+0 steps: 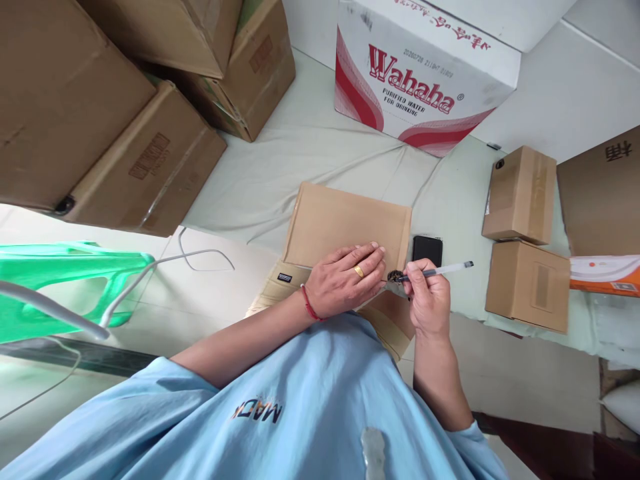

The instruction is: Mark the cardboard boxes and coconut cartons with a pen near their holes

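A flat brown cardboard box (345,223) lies on a pale cloth-covered surface (280,173) right in front of me. My left hand (345,280) rests palm down on the box's near edge, fingers together, with a gold ring and a red wrist cord. My right hand (430,300) grips a pen (440,271) with a white barrel, its dark tip touching the box's near right corner beside my left fingertips. A small black object (427,251) lies just right of the box.
A white and red Wahaha water carton (425,67) stands behind. Large brown cartons (100,100) are stacked at the left, two small brown boxes (525,240) at the right. A green plastic stool (65,280) and white cables (200,257) sit at the lower left.
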Tool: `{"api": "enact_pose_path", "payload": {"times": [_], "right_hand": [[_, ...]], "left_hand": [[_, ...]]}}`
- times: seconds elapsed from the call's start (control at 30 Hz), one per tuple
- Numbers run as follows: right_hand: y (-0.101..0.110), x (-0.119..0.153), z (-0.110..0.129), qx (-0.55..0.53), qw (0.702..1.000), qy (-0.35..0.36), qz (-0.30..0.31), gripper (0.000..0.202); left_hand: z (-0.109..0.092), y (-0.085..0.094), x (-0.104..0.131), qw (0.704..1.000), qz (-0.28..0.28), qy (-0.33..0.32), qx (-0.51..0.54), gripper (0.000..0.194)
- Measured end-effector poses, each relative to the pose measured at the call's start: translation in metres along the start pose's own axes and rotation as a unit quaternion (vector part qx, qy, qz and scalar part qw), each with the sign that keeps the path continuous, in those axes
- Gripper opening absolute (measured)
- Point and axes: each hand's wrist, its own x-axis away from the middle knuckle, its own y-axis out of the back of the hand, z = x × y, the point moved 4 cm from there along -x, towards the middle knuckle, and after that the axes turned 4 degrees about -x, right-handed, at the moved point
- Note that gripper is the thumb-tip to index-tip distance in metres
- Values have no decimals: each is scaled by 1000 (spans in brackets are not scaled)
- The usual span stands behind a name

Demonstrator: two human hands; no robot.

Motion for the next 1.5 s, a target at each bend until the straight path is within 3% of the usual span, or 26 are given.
{"api": "enact_pose_path", "payload": {"times": [0.5, 0.6, 0.7, 0.77, 0.83, 0.97, 1.07, 1.2, 1.33, 1.5], "right_hand": [[6, 1, 4, 29, 999, 13, -5, 42], [21, -1, 6, -6, 998, 23, -61, 41], [53, -6, 3, -36, 989, 34, -137, 48], [79, -10, -5, 7, 987, 15, -161, 54], [103, -14, -19, 122, 982, -38, -142, 57], [135, -20, -53, 388, 904, -169, -63, 62], [144, -24, -63, 434, 879, -190, -63, 60], [153, -29, -57, 456, 863, -181, -124, 54], [143, -19, -43, 471, 852, -121, -196, 67], [83, 7, -48, 508, 854, 11, -109, 97]], "left_hand": [[0, 2, -2, 1000, -14, 0, -11, 24], [0, 1, -1, 1000, -9, -2, -15, 23], [0, 0, 0, 1000, -6, -3, -20, 23], [0, -1, 1, 1000, -7, -2, -21, 23], [0, -1, 0, 1000, -10, 0, -17, 22], [0, 0, 0, 1000, -13, -1, -11, 22], [0, -1, 1, 1000, -8, -2, -14, 22], [0, -1, 1, 1000, -5, -1, -18, 22], [0, 1, -1, 1000, -19, -1, -16, 22], [0, 0, -1, 1000, -16, 1, -12, 22]]}}
